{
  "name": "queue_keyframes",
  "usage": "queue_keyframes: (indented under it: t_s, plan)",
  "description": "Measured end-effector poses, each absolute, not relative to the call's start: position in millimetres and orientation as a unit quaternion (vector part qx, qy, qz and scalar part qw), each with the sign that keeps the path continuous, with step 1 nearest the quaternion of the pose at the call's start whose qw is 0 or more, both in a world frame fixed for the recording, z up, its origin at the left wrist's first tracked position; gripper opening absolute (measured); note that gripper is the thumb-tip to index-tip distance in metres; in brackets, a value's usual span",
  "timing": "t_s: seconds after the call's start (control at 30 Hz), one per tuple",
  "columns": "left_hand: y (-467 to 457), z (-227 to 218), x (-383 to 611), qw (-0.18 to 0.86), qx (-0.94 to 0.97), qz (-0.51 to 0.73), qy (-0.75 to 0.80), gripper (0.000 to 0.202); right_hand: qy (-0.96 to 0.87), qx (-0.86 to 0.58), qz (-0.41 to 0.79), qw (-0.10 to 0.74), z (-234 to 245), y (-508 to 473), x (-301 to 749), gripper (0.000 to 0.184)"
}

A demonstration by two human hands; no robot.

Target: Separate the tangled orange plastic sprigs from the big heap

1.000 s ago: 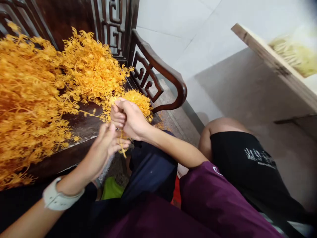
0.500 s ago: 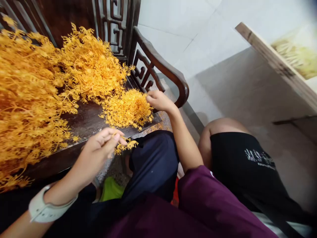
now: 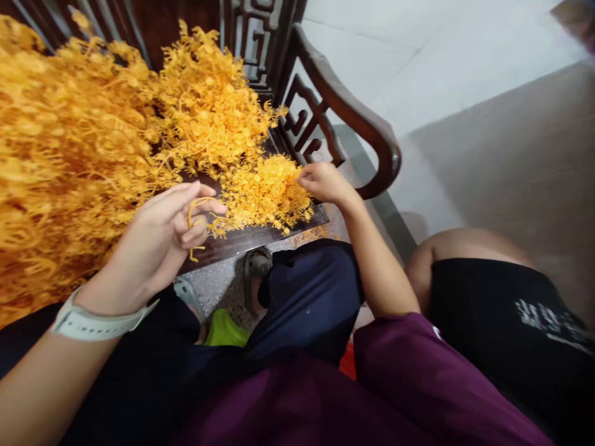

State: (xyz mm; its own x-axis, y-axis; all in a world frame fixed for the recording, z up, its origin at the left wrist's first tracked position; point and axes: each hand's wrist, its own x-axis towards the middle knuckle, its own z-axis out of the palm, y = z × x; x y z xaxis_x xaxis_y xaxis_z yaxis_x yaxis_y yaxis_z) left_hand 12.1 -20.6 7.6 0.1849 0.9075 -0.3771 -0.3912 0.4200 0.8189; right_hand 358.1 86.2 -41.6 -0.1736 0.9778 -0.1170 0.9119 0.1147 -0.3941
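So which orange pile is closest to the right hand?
The small pile in front, by the armrest: the right hand is at its edge. The back pile and the big left pile are both farther away.

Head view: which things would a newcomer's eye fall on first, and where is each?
The mass of bright orange, frilly sprigs strikes first, heaped at left on the dark wooden bench. Next comes the bare left hand in front of it, a pale wristband at its wrist and a thin orange sprig at its fingers. The bare right hand is beside a smaller orange pile, near the curved dark armrest.
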Motion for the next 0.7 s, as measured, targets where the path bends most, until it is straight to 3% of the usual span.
queue_keyframes:
  t_s: [0.1,0.17,0.27,0.37,0.5,0.6,0.63,0.7]
  plan:
    - [-18.0,9.3,6.6,0.727,0.288,0.457,0.424,0.029,-0.724,-0.605,0.197,0.266,-29.8,66.7,337.2,0.022]
    - [-16.9,10.5,3.3,0.726,0.298,0.455,0.42,0.028,-0.717,-0.532,0.287,0.348,-18.2,47.2,311.5,0.026]
    - [-16.5,11.8,-0.7,0.729,0.308,0.449,0.416,0.026,-0.73,-0.419,0.415,0.345,-3.9,19.4,269.7,0.029]
    - [-16.9,14.9,-4.0,0.734,0.295,0.46,0.403,0.025,-0.766,-0.357,0.427,0.322,-1.1,5.5,242.4,0.028]
    - [-16.9,22.3,-8.7,0.723,0.276,0.498,0.392,0.036,-0.718,-0.352,0.482,0.359,-4.7,3.2,231.9,0.028]
    - [-18.4,23.8,-10.6,0.686,0.324,0.503,0.413,0.014,-0.624,-0.389,0.545,0.403,-3.3,4.8,231.5,0.029]
    - [-19.4,22.7,-10.9,0.656,0.365,0.504,0.427,0.014,-0.595,-0.402,0.555,0.42,-2.4,5.8,231.7,0.029]
    - [-21.8,18.3,-11.2,0.571,0.476,0.492,0.452,0.036,-0.544,-0.427,0.558,0.458,-0.4,8.6,232.6,0.028]
